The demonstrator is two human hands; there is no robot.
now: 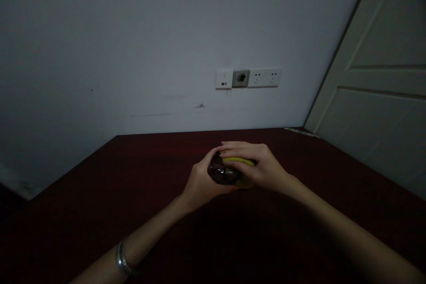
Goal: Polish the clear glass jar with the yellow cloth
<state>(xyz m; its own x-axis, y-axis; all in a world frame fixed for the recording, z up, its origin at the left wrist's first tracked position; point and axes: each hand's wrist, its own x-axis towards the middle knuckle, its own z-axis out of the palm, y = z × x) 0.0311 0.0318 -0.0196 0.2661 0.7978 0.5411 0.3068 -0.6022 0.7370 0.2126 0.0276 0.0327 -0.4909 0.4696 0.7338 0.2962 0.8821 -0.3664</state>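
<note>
Both my hands meet over the middle of a dark red table (140, 164). My left hand (199, 184) is wrapped round a small dark glossy object (221, 173), perhaps a jar or bottle. My right hand (262, 166) lies over its top, fingers closed on a yellow part (238, 160) that may be a lid. The dim light hides what the object is. A silver bracelet (122, 257) sits on my left wrist.
A white wall (133, 44) stands behind the table, with a row of sockets and a switch (248, 78). A pale door (382, 97) is at the right. A thin light strip (301, 132) lies at the table's far right corner.
</note>
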